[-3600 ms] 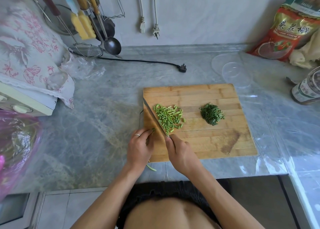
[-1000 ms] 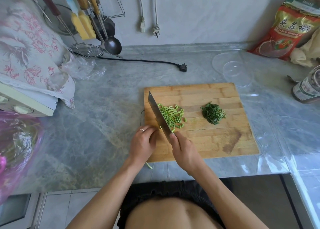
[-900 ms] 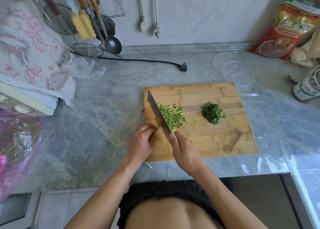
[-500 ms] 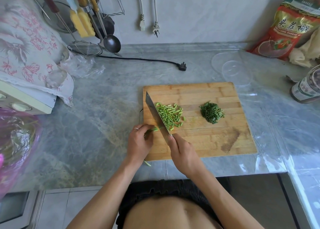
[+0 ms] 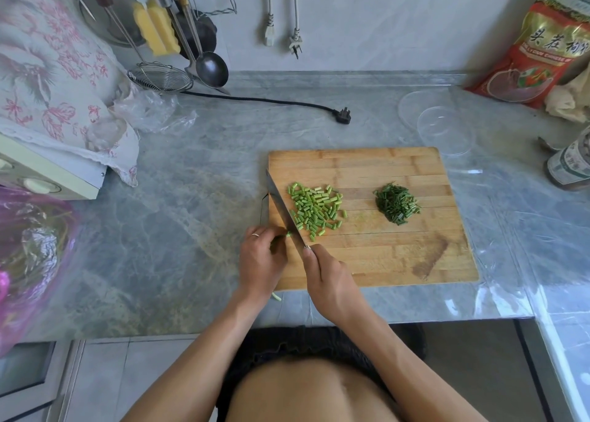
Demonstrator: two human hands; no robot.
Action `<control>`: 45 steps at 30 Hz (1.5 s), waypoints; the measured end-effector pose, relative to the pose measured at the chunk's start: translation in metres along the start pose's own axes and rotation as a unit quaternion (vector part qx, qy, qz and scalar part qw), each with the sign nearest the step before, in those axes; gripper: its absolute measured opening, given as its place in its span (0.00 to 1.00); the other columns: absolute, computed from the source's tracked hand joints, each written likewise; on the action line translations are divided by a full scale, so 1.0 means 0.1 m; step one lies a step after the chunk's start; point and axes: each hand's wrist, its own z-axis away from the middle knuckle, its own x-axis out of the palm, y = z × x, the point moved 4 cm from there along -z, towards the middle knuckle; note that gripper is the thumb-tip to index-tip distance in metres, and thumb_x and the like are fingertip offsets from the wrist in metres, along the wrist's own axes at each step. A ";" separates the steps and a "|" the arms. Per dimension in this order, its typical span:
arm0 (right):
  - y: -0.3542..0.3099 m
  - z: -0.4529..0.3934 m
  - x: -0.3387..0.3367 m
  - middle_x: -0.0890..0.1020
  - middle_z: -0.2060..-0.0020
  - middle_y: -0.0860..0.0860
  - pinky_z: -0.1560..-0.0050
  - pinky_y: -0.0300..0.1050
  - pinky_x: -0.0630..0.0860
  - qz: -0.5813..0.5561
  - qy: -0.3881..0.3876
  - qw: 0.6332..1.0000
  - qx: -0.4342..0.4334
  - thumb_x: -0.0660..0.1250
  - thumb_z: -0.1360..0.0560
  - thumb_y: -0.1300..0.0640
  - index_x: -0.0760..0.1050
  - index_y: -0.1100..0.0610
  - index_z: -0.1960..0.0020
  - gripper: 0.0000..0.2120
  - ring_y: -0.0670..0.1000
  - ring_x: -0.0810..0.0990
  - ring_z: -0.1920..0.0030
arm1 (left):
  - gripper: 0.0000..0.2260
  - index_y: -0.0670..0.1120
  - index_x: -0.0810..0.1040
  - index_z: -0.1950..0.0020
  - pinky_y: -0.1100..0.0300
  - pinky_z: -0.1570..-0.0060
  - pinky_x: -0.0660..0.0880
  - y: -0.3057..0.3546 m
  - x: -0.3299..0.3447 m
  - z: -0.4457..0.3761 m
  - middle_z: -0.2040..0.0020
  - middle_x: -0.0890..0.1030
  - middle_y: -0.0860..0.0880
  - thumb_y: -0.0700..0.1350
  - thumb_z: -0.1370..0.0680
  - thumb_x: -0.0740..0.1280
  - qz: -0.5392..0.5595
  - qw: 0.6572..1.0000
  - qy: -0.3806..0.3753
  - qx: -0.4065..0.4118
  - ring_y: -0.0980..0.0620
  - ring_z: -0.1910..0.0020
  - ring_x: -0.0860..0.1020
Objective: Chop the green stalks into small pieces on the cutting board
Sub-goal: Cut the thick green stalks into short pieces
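Observation:
A wooden cutting board (image 5: 376,262) lies on the grey marble counter. On its left part sits a pile of light green stalk pieces (image 5: 316,209); a darker heap of finely chopped greens (image 5: 396,204) lies to the right. My right hand (image 5: 329,281) grips the handle of a cleaver (image 5: 284,212), whose blade rests edge-down on the board just left of the pile. My left hand (image 5: 260,260) holds the short remaining green stalks (image 5: 287,234) against the blade with curled fingers. One stalk end (image 5: 276,296) pokes out below my left wrist.
Clear plastic lids (image 5: 443,128) lie behind the board. A black plug and cord (image 5: 343,115) cross the counter. Ladle, strainer and utensils (image 5: 178,67) hang at back left. A red bag (image 5: 549,45) and a jar (image 5: 571,163) stand right; a pink bag (image 5: 28,255) sits left.
The cleaver rose and came down again in repeated cuts. My left hand has fed the stalks toward the blade, and the pile of cut pieces has grown slightly.

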 end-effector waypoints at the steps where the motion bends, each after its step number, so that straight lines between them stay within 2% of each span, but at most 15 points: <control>1: 0.00 0.00 0.01 0.65 0.73 0.47 0.69 0.48 0.58 0.001 -0.002 1.000 0.002 0.53 0.16 0.55 0.59 0.47 0.63 0.16 0.57 0.63 0.72 | 0.10 0.46 0.84 0.57 0.71 0.57 0.67 -0.01 0.01 0.01 0.63 0.82 0.53 0.31 0.30 0.70 -0.003 1.000 0.001 -0.006 0.49 0.60 0.78; 5: 0.07 -0.01 0.08 0.70 0.74 0.51 0.73 0.45 0.58 0.002 0.005 1.000 0.021 0.51 0.17 0.47 0.65 0.53 0.58 0.15 0.51 0.65 0.76 | 0.10 0.47 0.84 0.58 0.59 0.60 0.73 -0.04 0.03 0.01 0.64 0.82 0.53 0.32 0.29 0.69 0.007 1.000 0.005 -0.021 0.50 0.62 0.78; 7: 0.07 -0.03 0.13 0.70 0.73 0.50 0.74 0.41 0.58 0.031 0.005 0.999 0.016 0.47 0.18 0.42 0.66 0.55 0.55 0.19 0.50 0.65 0.77 | 0.10 0.47 0.84 0.59 0.59 0.61 0.72 -0.03 0.02 0.02 0.65 0.81 0.53 0.33 0.29 0.70 0.011 1.000 0.012 -0.019 0.51 0.63 0.77; 9: 0.07 -0.06 0.16 0.69 0.74 0.50 0.74 0.46 0.60 0.035 0.004 0.999 0.019 0.49 0.17 0.45 0.65 0.54 0.55 0.15 0.50 0.64 0.78 | 0.07 0.47 0.83 0.60 0.62 0.62 0.70 -0.02 0.02 0.02 0.67 0.80 0.52 0.37 0.28 0.67 0.021 0.999 0.019 -0.020 0.50 0.65 0.76; 12: 0.04 -0.09 0.17 0.70 0.76 0.53 0.75 0.51 0.61 0.030 0.000 0.999 0.024 0.51 0.17 0.48 0.66 0.56 0.54 0.13 0.54 0.65 0.78 | 0.08 0.45 0.82 0.62 0.72 0.62 0.64 0.03 0.01 0.04 0.68 0.80 0.52 0.43 0.28 0.64 0.029 0.999 0.039 -0.022 0.51 0.65 0.75; 16: 0.05 -0.18 0.25 0.72 0.74 0.52 0.79 0.42 0.58 0.059 0.002 0.998 0.017 0.49 0.17 0.46 0.67 0.57 0.50 0.15 0.49 0.65 0.79 | 0.07 0.46 0.82 0.61 0.68 0.62 0.67 -0.01 0.04 0.06 0.66 0.81 0.52 0.34 0.30 0.70 0.019 0.998 0.040 -0.034 0.51 0.63 0.76; 18: 0.04 -0.25 0.29 0.71 0.72 0.50 0.77 0.40 0.56 0.076 -0.001 0.997 0.015 0.47 0.17 0.45 0.66 0.56 0.51 0.16 0.47 0.64 0.79 | 0.06 0.46 0.82 0.60 0.69 0.61 0.67 -0.02 0.04 0.06 0.64 0.81 0.52 0.35 0.30 0.71 0.019 0.999 0.038 -0.033 0.52 0.62 0.76; 21: 0.03 -0.33 0.26 0.72 0.71 0.50 0.73 0.44 0.61 0.028 0.005 0.999 0.031 0.51 0.17 0.49 0.67 0.57 0.52 0.13 0.49 0.67 0.77 | 0.08 0.45 0.82 0.60 0.72 0.59 0.66 -0.02 0.04 0.05 0.64 0.82 0.52 0.32 0.30 0.73 0.020 0.999 0.030 -0.025 0.51 0.62 0.77; 25: 0.10 -0.12 0.13 0.72 0.72 0.49 0.68 0.46 0.63 0.022 -0.015 0.999 0.048 0.52 0.17 0.50 0.66 0.53 0.56 0.12 0.52 0.69 0.73 | 0.11 0.45 0.84 0.56 0.62 0.58 0.73 -0.05 0.03 0.04 0.61 0.83 0.52 0.30 0.29 0.70 0.018 1.000 0.011 0.006 0.50 0.60 0.79; 28: 0.15 -0.12 0.06 0.71 0.73 0.49 0.67 0.48 0.63 -0.019 0.006 0.997 0.075 0.51 0.17 0.51 0.64 0.51 0.61 0.15 0.50 0.67 0.73 | 0.09 0.43 0.84 0.51 0.64 0.53 0.72 -0.08 0.01 0.05 0.56 0.84 0.49 0.31 0.27 0.70 -0.013 0.998 -0.004 0.064 0.49 0.57 0.79; 32: 0.13 -0.27 0.04 0.71 0.72 0.48 0.68 0.46 0.64 -0.033 -0.003 0.995 0.093 0.50 0.17 0.50 0.65 0.52 0.62 0.16 0.46 0.67 0.73 | 0.08 0.42 0.84 0.50 0.60 0.52 0.75 -0.09 0.00 0.04 0.54 0.84 0.49 0.33 0.26 0.70 -0.031 0.994 -0.024 0.100 0.48 0.55 0.80; 36: 0.10 -0.24 -0.02 0.74 0.69 0.51 0.64 0.49 0.68 -0.029 -0.008 0.997 0.065 0.50 0.17 0.48 0.69 0.56 0.58 0.17 0.49 0.71 0.68 | 0.08 0.42 0.84 0.51 0.60 0.53 0.75 -0.06 -0.04 0.03 0.55 0.84 0.49 0.34 0.28 0.73 -0.022 0.996 -0.033 0.081 0.49 0.56 0.80; 38: 0.09 -0.21 -0.05 0.73 0.70 0.50 0.66 0.47 0.68 -0.042 -0.003 0.997 0.065 0.50 0.17 0.48 0.69 0.56 0.57 0.18 0.48 0.70 0.70 | 0.09 0.43 0.84 0.50 0.60 0.51 0.76 -0.06 -0.06 0.02 0.53 0.84 0.49 0.34 0.29 0.74 -0.007 0.997 -0.036 0.065 0.50 0.54 0.81; 42: 0.08 -0.14 -0.10 0.69 0.74 0.46 0.72 0.40 0.63 -0.055 0.001 0.997 0.050 0.50 0.17 0.47 0.68 0.55 0.60 0.18 0.45 0.66 0.74 | 0.10 0.42 0.86 0.50 0.71 0.45 0.72 -0.06 -0.16 0.03 0.49 0.84 0.49 0.34 0.30 0.75 0.023 0.999 0.004 0.048 0.54 0.48 0.80; 45: 0.10 -0.08 -0.10 0.69 0.73 0.49 0.72 0.41 0.62 -0.044 -0.007 0.998 0.041 0.51 0.17 0.47 0.66 0.54 0.61 0.18 0.46 0.64 0.74 | 0.09 0.42 0.86 0.51 0.63 0.49 0.77 -0.10 -0.20 0.05 0.51 0.84 0.49 0.34 0.30 0.75 0.034 0.999 0.013 0.033 0.52 0.52 0.82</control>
